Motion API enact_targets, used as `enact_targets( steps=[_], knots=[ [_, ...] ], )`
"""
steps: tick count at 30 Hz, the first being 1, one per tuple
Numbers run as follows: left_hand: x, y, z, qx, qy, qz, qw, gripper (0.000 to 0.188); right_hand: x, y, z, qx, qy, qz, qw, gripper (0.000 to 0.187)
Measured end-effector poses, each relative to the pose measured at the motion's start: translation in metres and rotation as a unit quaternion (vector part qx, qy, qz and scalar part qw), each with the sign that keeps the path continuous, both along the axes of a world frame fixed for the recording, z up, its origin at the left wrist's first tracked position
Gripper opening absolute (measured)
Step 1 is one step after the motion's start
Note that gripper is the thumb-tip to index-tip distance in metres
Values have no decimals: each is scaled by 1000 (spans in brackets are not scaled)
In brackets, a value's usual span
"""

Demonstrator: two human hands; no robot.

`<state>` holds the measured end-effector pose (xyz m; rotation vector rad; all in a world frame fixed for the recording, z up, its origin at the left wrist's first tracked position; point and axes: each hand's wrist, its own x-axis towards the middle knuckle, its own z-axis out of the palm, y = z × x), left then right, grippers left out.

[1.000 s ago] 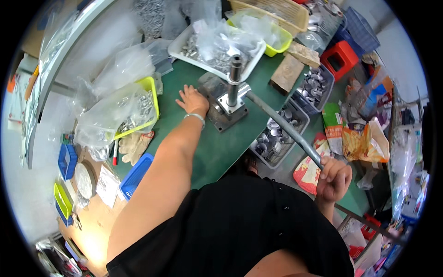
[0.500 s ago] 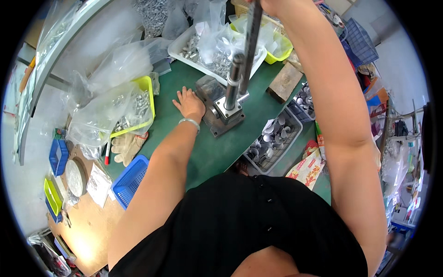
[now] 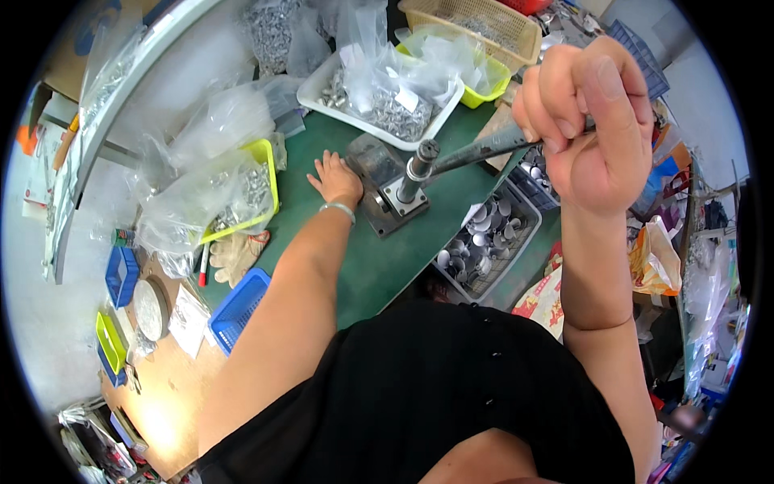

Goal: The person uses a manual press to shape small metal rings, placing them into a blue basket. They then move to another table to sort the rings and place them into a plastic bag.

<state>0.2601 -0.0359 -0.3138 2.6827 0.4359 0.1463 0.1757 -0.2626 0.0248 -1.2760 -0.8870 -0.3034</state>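
A dark metal hand press (image 3: 390, 189) with an upright steel column stood in the middle of the green desk (image 3: 363, 274), near a white tray (image 3: 355, 123) of small silvery parts on its far side. The right hand (image 3: 592, 121) had its grip curled tightly round the outer end of the press's long grey metal lever (image 3: 484, 148), up and to the right. The left hand (image 3: 337, 179), its grip slack and holding nothing, lay palm down with fingers spread just left of the press base; whether it touched the base could not be told. The step in hand appeared to be a stroke of the lever, its direction unclear from the view. The next move seemed to call for a firm, steady hold through the lever's arc, with the left fingers clear of the press.
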Motion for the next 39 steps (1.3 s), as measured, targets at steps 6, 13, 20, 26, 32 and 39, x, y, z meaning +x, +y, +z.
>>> enact_targets(
  steps=[6,13,20,26,32,39],
  knots=[
    [7,-2,-7,-21,24,3,999,38,74,64,30,-28,207,-115,971,27],
    [-4,4,-13,-18,28,3,999,37,-2,-9,-11,12,51,52,997,23],
    [-1,1,-12,-1,7,4,1000,37,-129,-34,-82,64,46,-175,981,31],
    [-2,8,-9,-7,20,-4,1000,36,42,28,-3,-77,58,-117,988,19],
    [0,5,-16,6,15,-5,1000,34,105,79,31,-32,271,-142,951,20],
    [4,-1,-8,-10,3,-6,1000,36,20,23,17,47,168,-70,982,21]
  ],
)
